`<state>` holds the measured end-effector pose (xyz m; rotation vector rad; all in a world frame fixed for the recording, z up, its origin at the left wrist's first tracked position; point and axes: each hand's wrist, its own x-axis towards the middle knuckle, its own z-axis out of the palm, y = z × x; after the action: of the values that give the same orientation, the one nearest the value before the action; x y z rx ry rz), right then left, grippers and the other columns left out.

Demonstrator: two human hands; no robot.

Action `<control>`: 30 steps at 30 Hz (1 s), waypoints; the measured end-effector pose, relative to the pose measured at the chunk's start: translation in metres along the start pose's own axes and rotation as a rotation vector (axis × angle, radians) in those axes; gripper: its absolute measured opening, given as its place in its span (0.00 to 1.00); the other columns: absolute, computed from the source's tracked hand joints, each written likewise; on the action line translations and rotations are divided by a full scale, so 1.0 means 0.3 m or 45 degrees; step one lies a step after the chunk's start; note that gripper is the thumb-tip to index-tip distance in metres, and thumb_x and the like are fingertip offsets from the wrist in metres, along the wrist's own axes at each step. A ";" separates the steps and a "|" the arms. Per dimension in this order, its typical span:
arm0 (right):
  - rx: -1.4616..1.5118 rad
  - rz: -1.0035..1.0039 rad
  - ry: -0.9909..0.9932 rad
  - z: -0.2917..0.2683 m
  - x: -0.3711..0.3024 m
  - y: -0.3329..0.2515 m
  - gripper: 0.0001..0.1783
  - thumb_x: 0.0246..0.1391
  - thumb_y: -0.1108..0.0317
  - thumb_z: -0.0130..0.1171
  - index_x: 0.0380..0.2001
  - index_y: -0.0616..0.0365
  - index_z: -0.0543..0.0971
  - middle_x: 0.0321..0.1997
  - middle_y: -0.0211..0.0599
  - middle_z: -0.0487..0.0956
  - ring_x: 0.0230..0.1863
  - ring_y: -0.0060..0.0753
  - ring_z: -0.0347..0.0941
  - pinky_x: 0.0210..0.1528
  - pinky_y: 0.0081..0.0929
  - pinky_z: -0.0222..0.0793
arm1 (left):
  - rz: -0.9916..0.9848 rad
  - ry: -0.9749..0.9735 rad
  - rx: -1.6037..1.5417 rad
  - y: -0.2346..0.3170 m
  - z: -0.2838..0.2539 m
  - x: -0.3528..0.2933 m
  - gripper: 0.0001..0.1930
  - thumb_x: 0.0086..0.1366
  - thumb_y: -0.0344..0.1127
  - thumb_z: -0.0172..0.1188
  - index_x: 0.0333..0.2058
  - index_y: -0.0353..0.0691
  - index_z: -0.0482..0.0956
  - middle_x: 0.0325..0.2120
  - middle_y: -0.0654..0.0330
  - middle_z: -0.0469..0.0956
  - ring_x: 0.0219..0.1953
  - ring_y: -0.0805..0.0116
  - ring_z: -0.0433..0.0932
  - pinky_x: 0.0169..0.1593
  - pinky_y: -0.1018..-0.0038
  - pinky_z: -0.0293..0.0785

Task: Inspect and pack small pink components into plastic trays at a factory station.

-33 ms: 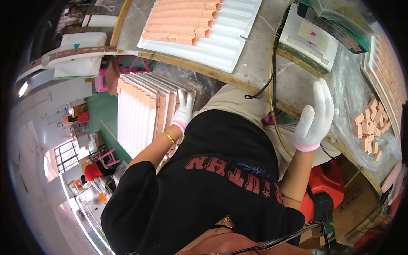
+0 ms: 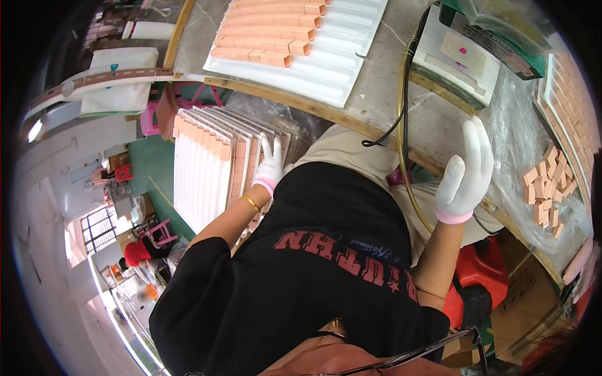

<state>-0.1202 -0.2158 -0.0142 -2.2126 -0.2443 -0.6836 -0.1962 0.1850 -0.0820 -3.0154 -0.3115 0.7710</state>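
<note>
My left hand (image 2: 271,164), in a white glove with a pink cuff, is raised at the edge of a stack of white ribbed trays (image 2: 195,169). Its visible fingers are stretched out; whether they touch the rearmost tray I cannot tell. Rows of small peach-coloured blocks (image 2: 200,139) fill the upper part of the front tray. To the right, my right hand (image 2: 465,172), gloved the same way, hangs above the table's front edge. Its fingers point up, the thumb stands apart, and nothing is in it. Another white ribbed tray (image 2: 326,78), partly filled with peach blocks (image 2: 273,58), lies on the table.
Loose peach blocks (image 2: 549,185) lie piled on clear plastic sheeting (image 2: 511,131) at the right, beside another filled tray (image 2: 570,113). Black and yellowish cables (image 2: 401,116) cross the table edge near a white box (image 2: 458,59). A red container (image 2: 480,272) sits below.
</note>
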 end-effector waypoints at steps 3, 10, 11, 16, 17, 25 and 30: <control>-0.008 -0.021 -0.005 0.000 0.007 0.002 0.24 0.58 0.60 0.46 0.51 0.67 0.73 0.54 0.56 0.72 0.53 0.54 0.69 0.56 0.39 0.61 | -0.073 -0.008 -0.014 0.023 -0.001 0.009 0.47 0.57 0.46 0.59 0.66 0.40 0.38 0.65 0.36 0.23 0.38 0.38 0.77 0.41 0.56 0.75; 0.013 -0.017 0.007 0.000 0.001 -0.004 0.25 0.58 0.60 0.45 0.51 0.68 0.72 0.54 0.57 0.72 0.54 0.54 0.69 0.56 0.39 0.61 | 0.258 0.233 0.086 -0.012 -0.015 -0.013 0.46 0.55 0.44 0.61 0.65 0.37 0.43 0.65 0.34 0.28 0.39 0.37 0.76 0.42 0.57 0.75; 0.009 -0.012 0.006 0.000 0.000 -0.006 0.25 0.58 0.61 0.45 0.51 0.69 0.72 0.54 0.57 0.72 0.54 0.55 0.69 0.57 0.39 0.61 | 0.254 0.236 0.087 -0.002 -0.032 -0.026 0.46 0.55 0.44 0.61 0.65 0.37 0.43 0.65 0.34 0.28 0.39 0.37 0.76 0.42 0.57 0.75; 0.015 -0.011 0.003 0.005 -0.006 -0.012 0.25 0.58 0.61 0.44 0.51 0.70 0.72 0.54 0.57 0.72 0.54 0.55 0.69 0.57 0.40 0.61 | -0.109 0.213 -0.161 0.046 -0.079 -0.059 0.48 0.52 0.43 0.64 0.64 0.33 0.45 0.65 0.32 0.32 0.47 0.34 0.72 0.47 0.57 0.74; 0.007 -0.016 0.001 0.004 -0.005 -0.012 0.24 0.58 0.61 0.44 0.51 0.70 0.72 0.54 0.57 0.72 0.54 0.55 0.69 0.57 0.40 0.61 | -0.105 0.231 -0.166 0.044 -0.073 -0.058 0.48 0.52 0.43 0.64 0.64 0.32 0.45 0.65 0.32 0.32 0.49 0.34 0.70 0.48 0.58 0.74; -0.027 -0.040 0.011 0.004 0.009 -0.009 0.23 0.57 0.64 0.44 0.50 0.70 0.73 0.53 0.57 0.73 0.53 0.55 0.70 0.57 0.40 0.61 | 0.193 0.583 -0.326 0.021 -0.106 -0.078 0.46 0.51 0.34 0.67 0.63 0.31 0.46 0.64 0.30 0.31 0.53 0.33 0.68 0.48 0.58 0.73; -0.029 -0.031 -0.031 -0.002 0.020 -0.024 0.23 0.56 0.64 0.46 0.50 0.69 0.73 0.53 0.57 0.73 0.55 0.56 0.68 0.58 0.42 0.60 | 0.397 0.655 -0.396 0.063 -0.149 -0.086 0.44 0.52 0.30 0.66 0.62 0.30 0.49 0.64 0.33 0.38 0.48 0.45 0.72 0.53 0.64 0.71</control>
<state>-0.1181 -0.2117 -0.0061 -2.2444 -0.2769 -0.6761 -0.1934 0.1630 -0.0316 -3.4478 0.0609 -0.0874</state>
